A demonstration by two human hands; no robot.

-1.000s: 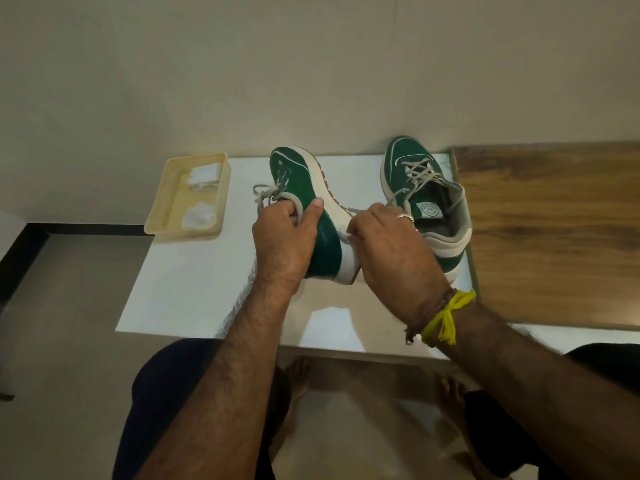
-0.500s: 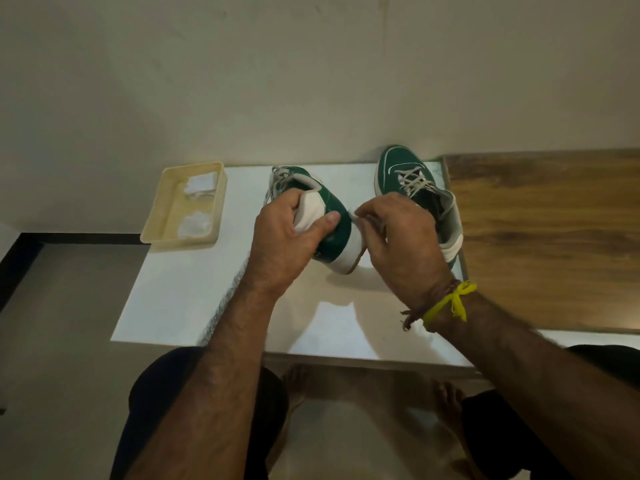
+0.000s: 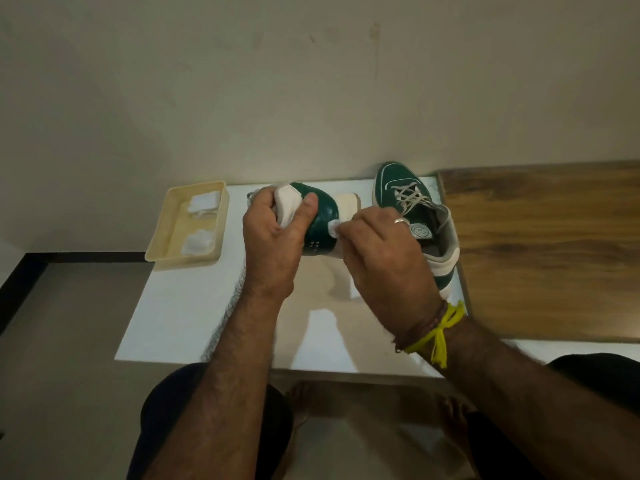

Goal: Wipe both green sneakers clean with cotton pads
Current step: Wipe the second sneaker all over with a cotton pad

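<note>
A cream plastic tray is parked at the table's back left corner, with fluffy white cotton wads sat inside. A wood-grain board is butted against the table's right edge. One green sneaker is gripped by the left hand near the back middle, heel end wrapped in fingers and thumb. A small white cotton pad is pinched in the right hand and pressed on its smooth green side. The second sneaker, laces up, is partly blocked by that hand.
</note>
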